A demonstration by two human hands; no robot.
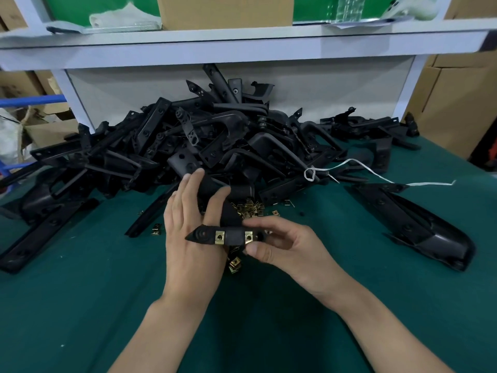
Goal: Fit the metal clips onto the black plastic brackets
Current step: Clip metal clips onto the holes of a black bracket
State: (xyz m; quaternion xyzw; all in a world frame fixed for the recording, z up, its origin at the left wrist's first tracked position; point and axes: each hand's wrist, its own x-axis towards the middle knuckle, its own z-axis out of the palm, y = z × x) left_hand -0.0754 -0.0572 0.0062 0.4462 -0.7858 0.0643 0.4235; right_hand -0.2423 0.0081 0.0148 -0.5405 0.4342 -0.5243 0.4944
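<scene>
A black plastic bracket (232, 236) is held above the green table, its pointed flat end toward the left. Two brass metal clips sit on that flat end: one clip (220, 237) near the middle, the other clip (248, 236) at the right. My left hand (189, 232) holds the bracket's upright part, fingers spread along it. My right hand (279, 244) pinches the bracket's right end at the second clip, between thumb and forefinger. A heap of loose brass clips (248, 208) lies just behind my hands. A few more loose clips (234, 265) lie under the bracket.
A big pile of black brackets (215, 141) fills the back of the table. Long black parts lie at the left (48, 232) and right (419, 230). A white string (376, 176) trails across the right. A white shelf (242, 41) overhangs the pile.
</scene>
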